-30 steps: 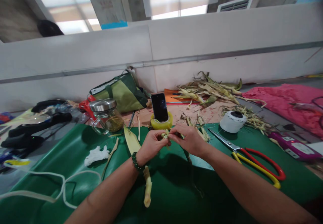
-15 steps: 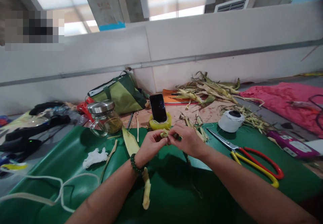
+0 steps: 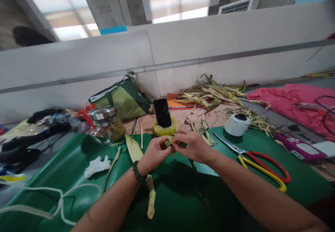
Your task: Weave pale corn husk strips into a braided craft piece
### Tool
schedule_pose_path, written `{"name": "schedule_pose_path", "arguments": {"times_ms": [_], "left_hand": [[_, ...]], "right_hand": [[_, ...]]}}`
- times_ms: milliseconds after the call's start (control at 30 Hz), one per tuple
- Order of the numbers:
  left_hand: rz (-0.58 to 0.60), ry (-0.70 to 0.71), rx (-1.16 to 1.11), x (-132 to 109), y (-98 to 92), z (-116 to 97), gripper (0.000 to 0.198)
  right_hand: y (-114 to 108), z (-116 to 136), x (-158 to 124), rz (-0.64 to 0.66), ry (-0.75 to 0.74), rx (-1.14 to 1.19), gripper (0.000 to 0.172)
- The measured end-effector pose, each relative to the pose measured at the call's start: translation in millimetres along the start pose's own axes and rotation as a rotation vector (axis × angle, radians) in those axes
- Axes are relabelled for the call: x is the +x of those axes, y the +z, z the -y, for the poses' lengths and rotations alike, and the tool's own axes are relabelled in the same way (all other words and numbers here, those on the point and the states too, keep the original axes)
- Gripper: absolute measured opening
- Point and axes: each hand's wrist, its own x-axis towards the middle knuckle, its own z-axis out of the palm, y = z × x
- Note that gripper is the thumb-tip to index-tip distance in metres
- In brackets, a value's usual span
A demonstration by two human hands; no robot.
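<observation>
Hands L (image 3: pixel 154 154) + R (image 3: pixel 193 146) slightly lower, 1 husk strip (image 3: pixel 169 142) between; 1 scissors (image 3: pixel 242 152).

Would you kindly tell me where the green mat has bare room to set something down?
Bare green mat lies between the forearms, and between the jar and white tissue. Crowded: beyond the left hand and right hand, pinching a husk strip, lie phone, husk scraps, spool and scissors.

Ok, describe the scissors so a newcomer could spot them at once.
Start at the green mat in the foreground and go right of the right hand, which pinches a corn husk piece with the left hand. The scissors lie flat there, in front of the white thread spool. Nothing else nearby has steel blades with one red and one yellow handle loop.
</observation>
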Motion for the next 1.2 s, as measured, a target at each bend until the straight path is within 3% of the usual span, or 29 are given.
{"name": "schedule_pose_path", "arguments": {"times_ms": [133, 267, 433, 533, 767, 967, 1100, 1200], "left_hand": [[0.046, -0.040, 0.101, 0.2, -2.6, 2.6, 0.009], [0.053, -0.110, 0.100, 0.1, -3.2, 1.0, 0.012], [0.039, -0.230, -0.113, -0.2, 1.7, -2.4, 0.022], [-0.032, -0.290, -0.220, -0.1, 4.1, -2.7, 0.029], [-0.175, -0.187, -0.209, -2.3, 5.7, -10.9, 0.016], [-0.164, -0.206, -0.235, -4.2, 8.9, -10.8, 0.016], [-0.151, -0.183, -0.217, -4.0, 8.8, -7.3, 0.014], [-0.168, -0.183, -0.203, -3.5, 8.1, -7.7, 0.019]], "right_hand": [[-1.4, -2.1, -1.3, 0.130, -0.044, -0.010, 0.011], [-0.6, -1.9, -1.1, 0.144, -0.031, -0.030, 0.011], [8.6, -0.2, -1.9, 0.013, 0.081, 0.079, 0.007], [10.0, 1.0, -0.9, -0.074, 0.172, 0.198, 0.007], [4.7, 4.3, 2.3, -0.106, 0.107, 0.296, 0.012], [11.0, 3.6, -0.5, -0.143, 0.299, 0.447, 0.003], [10.1, 7.9, 0.4, -0.160, 0.138, 0.323, 0.008], [8.8, 10.6, 1.6, -0.145, 0.114, 0.213, 0.012]]}}
